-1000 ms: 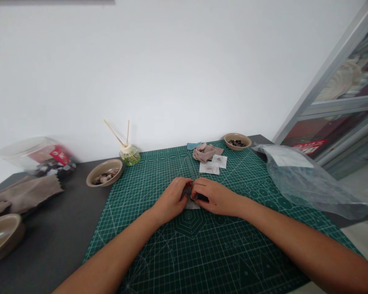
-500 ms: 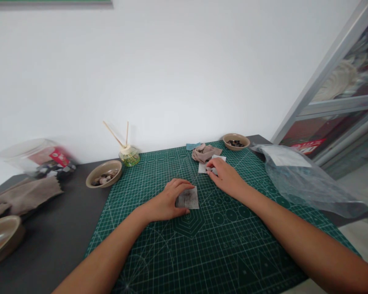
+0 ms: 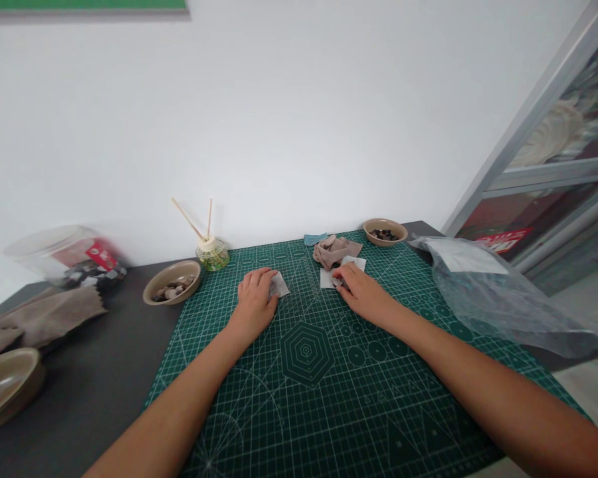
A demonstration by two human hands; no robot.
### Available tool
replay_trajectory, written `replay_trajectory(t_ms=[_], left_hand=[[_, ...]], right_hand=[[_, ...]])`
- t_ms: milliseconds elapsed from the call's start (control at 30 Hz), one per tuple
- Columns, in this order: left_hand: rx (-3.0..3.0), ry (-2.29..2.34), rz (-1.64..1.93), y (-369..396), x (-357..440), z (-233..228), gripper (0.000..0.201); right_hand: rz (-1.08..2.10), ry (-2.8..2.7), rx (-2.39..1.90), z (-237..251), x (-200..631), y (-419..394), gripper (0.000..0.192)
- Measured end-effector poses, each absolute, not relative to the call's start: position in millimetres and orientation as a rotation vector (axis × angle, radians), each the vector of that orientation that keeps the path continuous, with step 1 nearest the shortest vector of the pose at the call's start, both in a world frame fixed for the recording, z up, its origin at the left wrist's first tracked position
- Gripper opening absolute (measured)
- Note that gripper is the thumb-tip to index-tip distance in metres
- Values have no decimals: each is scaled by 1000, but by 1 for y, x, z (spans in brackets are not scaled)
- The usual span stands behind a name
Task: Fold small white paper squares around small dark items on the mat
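Note:
My left hand [image 3: 256, 295] is closed over one side of a small greyish square sheet [image 3: 280, 285], left of the middle of the green cutting mat [image 3: 306, 411]. The sheet's right part shows beyond my fingers. Further right, my right hand [image 3: 355, 289] pinches a small grey piece [image 3: 337, 282], mostly hidden by the fingers. Under and beside it lie white square sheets [image 3: 325, 279]. Just behind these is a crumpled beige cloth [image 3: 333, 251], with a folded blue cloth [image 3: 315, 238] next to it.
Bowls of small dark and pale pieces stand at the left [image 3: 152, 292] and back right [image 3: 402, 234]. A reed diffuser [image 3: 212, 255], a clear tub [image 3: 50, 255], a brown cloth [image 3: 62, 315] and another bowl [image 3: 10, 392] are leftward. A plastic bag [image 3: 498, 305] covers the right edge.
My left hand has moved left and away from me, taking the greyish square sheet off the hexagon print. My right hand stays near the white sheets, still pinching the small grey piece.

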State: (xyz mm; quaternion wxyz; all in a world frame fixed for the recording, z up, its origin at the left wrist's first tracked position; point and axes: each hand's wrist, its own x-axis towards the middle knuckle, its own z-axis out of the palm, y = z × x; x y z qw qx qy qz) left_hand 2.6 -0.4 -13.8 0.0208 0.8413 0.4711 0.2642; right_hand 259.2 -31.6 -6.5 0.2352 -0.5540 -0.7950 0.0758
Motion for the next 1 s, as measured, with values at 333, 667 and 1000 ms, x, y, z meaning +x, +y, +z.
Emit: replay_trajectory(t_ms=[333, 667, 1000], left_hand=[[2666, 980, 717, -25, 23, -7, 25], [2784, 788, 442, -49, 37, 2, 34], [2616, 745, 528, -41, 30, 2, 21]], right_hand=[[424, -2200, -1218, 5, 230, -58, 18], [612, -1947, -1355, -10, 249, -29, 20], [477, -1969, -1285, -5, 254, -29, 16]])
